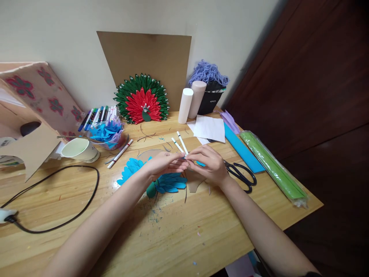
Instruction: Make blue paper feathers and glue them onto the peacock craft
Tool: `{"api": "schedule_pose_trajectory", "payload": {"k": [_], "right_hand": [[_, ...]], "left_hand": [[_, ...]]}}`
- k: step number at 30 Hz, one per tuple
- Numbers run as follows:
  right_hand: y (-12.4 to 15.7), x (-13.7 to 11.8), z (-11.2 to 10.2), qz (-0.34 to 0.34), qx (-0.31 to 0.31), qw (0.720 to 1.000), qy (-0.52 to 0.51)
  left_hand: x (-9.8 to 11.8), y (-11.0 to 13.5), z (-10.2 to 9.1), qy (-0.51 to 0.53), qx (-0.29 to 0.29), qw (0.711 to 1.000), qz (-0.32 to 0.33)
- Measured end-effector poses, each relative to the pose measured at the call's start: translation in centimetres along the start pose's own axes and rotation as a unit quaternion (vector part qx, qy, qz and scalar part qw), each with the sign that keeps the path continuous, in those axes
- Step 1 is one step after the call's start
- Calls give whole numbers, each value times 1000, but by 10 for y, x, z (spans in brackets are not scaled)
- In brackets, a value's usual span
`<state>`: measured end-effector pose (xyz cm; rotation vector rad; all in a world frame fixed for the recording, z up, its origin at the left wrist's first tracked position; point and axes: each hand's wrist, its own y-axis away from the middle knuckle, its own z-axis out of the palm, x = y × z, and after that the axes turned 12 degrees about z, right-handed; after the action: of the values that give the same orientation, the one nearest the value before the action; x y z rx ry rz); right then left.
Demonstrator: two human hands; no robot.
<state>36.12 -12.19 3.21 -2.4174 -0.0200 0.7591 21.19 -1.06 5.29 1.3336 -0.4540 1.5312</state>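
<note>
My left hand (165,163) reaches over a craft of blue petals (171,182) with a dark green body. Its fingers are stretched, and thumb and fingertips close on a small blue piece, mostly hidden between the two hands. Opposite it, my right hand (210,163) pinches at the same piece with bent fingers. Just beyond the fingertips lie two white marker pens, one with a black band (182,143) and one with a green band (176,144). Black-handled scissors (245,175) rest right of my right hand, their blades partly hidden.
A green and red peacock craft (143,100) leans on a cardboard sheet (150,54). Leftward are a paper cup (80,150), a bowl of blue scraps (106,134), a marker (120,154) and a black cable (96,188). Rightward lie white paper (209,129) and a green packet (271,167).
</note>
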Motion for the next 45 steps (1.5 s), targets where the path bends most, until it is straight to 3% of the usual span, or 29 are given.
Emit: {"api": "schedule_pose_trajectory", "payload": {"k": [4, 12, 17, 20, 23, 26, 30, 33, 38, 45], "right_hand": [[0, 5, -2, -34, 11, 999, 39], [-3, 7, -3, -33, 1, 998, 53], [-4, 9, -5, -60, -16, 995, 80], [-5, 9, -6, -47, -20, 996, 79], [-5, 6, -5, -4, -26, 999, 38], [-5, -1, -2, 87, -43, 994, -52], [-5, -6, 2, 220, -41, 960, -167], [-4, -4, 6, 284, -37, 933, -217], [-1, 2, 13, 325, -32, 908, -262], [-2, 1, 13, 342, -19, 901, -266]], "left_hand": [[-3, -2, -3, 28, 7, 1000, -5], [-9, -5, -1, -24, 55, 997, 42], [-14, -8, -1, 52, 39, 998, 19], [-14, -8, -1, 17, 43, 998, 44], [-11, -8, 0, -68, 69, 992, 79], [-9, -9, 2, -141, 85, 979, 120], [-10, -10, 2, -190, 83, 967, 145], [-10, -9, 2, -208, 76, 964, 149], [-5, -5, 6, -231, 77, 960, 138], [-9, -6, 3, -258, 93, 951, 144]]}}
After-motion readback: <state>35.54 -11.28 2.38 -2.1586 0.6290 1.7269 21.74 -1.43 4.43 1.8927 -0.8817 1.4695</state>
